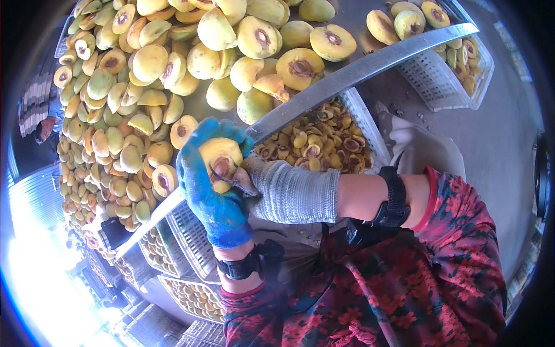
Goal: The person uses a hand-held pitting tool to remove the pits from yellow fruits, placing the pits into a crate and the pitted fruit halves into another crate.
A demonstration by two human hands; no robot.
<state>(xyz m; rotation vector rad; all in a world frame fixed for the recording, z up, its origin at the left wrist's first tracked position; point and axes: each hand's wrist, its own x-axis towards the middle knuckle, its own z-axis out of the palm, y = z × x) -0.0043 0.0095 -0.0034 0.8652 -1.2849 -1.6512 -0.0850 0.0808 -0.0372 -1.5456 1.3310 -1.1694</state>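
Observation:
My left hand, in a blue coated glove, cups a yellow peach half with its cut face turned toward me. The brown pit hollow shows in its middle. My right hand, in a grey knit glove, grips a small tool with a thin curved metal blade. That blade lies against the peach at the pit hollow. My right fingers are partly hidden, and the tool's handle shows poorly. Both hands are over the metal rim of the work table, close to a heap of peach halves.
Below the rim stands a white plastic crate with cut peach pieces. Another white crate holds peach pieces at upper right. More crates of peaches stand at lower left. Another person is at the far left.

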